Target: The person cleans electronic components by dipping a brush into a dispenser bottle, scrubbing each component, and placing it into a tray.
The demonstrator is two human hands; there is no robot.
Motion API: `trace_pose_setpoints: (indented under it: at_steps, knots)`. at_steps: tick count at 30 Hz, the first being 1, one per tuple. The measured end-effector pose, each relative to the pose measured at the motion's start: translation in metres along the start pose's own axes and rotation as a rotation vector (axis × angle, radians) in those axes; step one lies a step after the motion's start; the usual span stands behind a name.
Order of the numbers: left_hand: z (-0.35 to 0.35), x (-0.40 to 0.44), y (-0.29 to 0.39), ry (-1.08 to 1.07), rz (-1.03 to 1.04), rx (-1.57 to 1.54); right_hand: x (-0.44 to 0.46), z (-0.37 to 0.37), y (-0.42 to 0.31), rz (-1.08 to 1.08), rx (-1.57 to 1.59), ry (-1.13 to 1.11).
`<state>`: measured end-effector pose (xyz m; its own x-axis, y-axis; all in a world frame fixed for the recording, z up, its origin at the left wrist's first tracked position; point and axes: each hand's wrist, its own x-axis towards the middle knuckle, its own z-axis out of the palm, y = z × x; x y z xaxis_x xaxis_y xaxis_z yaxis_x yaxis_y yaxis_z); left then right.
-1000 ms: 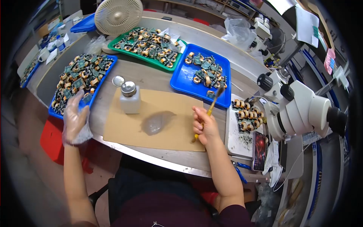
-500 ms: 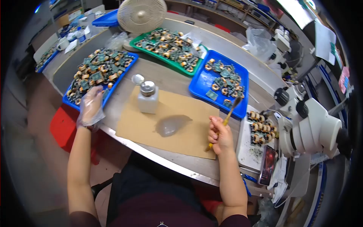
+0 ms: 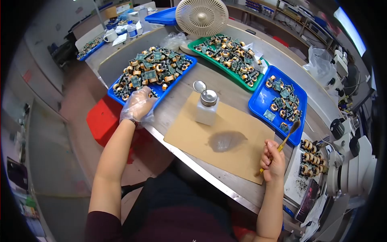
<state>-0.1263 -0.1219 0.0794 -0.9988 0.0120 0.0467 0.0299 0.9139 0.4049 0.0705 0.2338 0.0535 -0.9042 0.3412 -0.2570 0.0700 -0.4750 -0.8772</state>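
My left hand [image 3: 139,105], in a clear plastic glove, reaches into the near edge of the left blue tray [image 3: 171,86], which is heaped with small circuit boards [image 3: 150,75]. Its fingers are curled against the boards, and whether they grip one is hidden. My bare right hand [image 3: 273,161] is closed round a yellow-handled brush [image 3: 283,143], bristles up, over the right edge of a brown cardboard sheet [image 3: 189,135]. On the sheet stand a white bottle [image 3: 207,113] with its metal lid flipped open and, nearer me, a wet dark patch [image 3: 226,141].
Behind are a green tray [image 3: 238,79] of boards, a right blue tray [image 3: 258,101] with fewer boards, and a beige fan [image 3: 202,17]. At the right are a white tray [image 3: 292,181] with boards in rows, a phone [image 3: 307,200] and a microscope [image 3: 354,169]. A red stool [image 3: 102,121] stands lower left.
The view has swung left, so the table appears shifted right. My left hand's spread fingers have curled in among the boards at the tray's near edge. My right hand still holds the brush.
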Motion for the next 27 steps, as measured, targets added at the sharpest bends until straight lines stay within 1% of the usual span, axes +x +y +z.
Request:
trace_pose_setpoints:
  at_steps: [1,4,6,10,11,16,18,19,20,21,22,23,24,26,27]
  knots:
    - [0.0,0.0,0.001,-0.005,-0.001,-0.008,0.0,-0.001,0.0,0.004,-0.008,0.0]
    - [0.011,0.005,-0.01,0.097,0.033,-0.052,0.0,-0.002,0.0,0.01,-0.008,-0.011]
    - [0.015,0.005,-0.017,0.144,0.099,-0.076,0.0,-0.001,-0.001,-0.005,0.003,-0.018]
    - [0.013,0.005,-0.017,0.091,0.078,-0.02,-0.002,0.004,-0.001,-0.018,-0.056,0.018]
    - [0.011,0.005,-0.015,0.053,0.042,-0.018,-0.001,0.003,0.0,-0.042,-0.087,0.026]
    - [0.014,0.005,-0.017,0.047,0.045,-0.086,0.003,-0.008,0.002,-0.145,-0.238,0.016]
    - [0.016,0.004,-0.02,0.061,0.058,-0.122,0.008,-0.012,0.004,-0.364,-0.619,0.103]
    - [0.015,0.003,-0.02,0.118,0.092,-0.128,0.005,-0.012,0.001,-0.397,-0.758,0.143]
    - [0.015,0.002,-0.021,0.176,0.125,-0.134,0.004,-0.015,0.001,-0.393,-0.761,0.142]
    - [0.02,0.003,-0.027,0.221,0.144,-0.255,0.005,-0.021,0.001,-0.501,-1.028,0.208]
    - [0.022,0.003,-0.029,0.302,0.18,-0.28,0.005,-0.025,0.001,-0.611,-1.294,0.273]
    - [0.023,0.003,-0.03,0.384,0.216,-0.305,0.006,-0.028,0.001,-0.581,-1.292,0.256]
    - [0.024,0.001,-0.03,0.383,0.211,-0.308,0.007,-0.028,-0.002,-0.581,-1.298,0.253]
    - [0.024,-0.005,-0.035,0.506,0.308,-0.435,0.005,-0.025,-0.01,-0.889,-1.205,0.268]
    - [0.023,-0.006,-0.04,0.557,0.373,-0.425,-0.013,-0.005,-0.029,-0.813,-1.104,0.39]
